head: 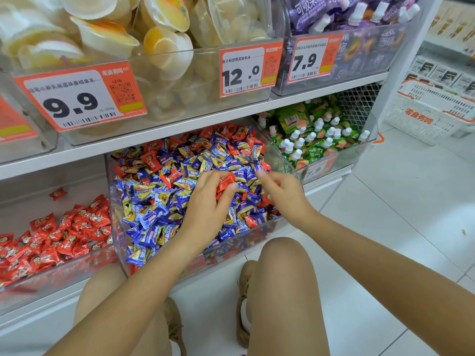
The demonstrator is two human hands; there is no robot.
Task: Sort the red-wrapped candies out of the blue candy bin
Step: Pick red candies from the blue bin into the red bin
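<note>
On lower shelf, far left: clear bin of red candies (51, 240), one stray red piece (58, 194) on shelf behind. Centre: blue candy bin (117, 227), blue wrappers with red-wrapped candies (154, 160) mixed through, mostly rear. Left hand (208, 199) over pile, fingers and thumb pinching red candy (225, 182). Right hand (281, 191) beside it, fingers curled; contents cannot be determined. Right: pouch bin (359, 147).

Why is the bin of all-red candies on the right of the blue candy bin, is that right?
Not right. The head view shows the bin of red candies on the left of the blue candy bin. On the right sits a bin of green pouches.
</note>
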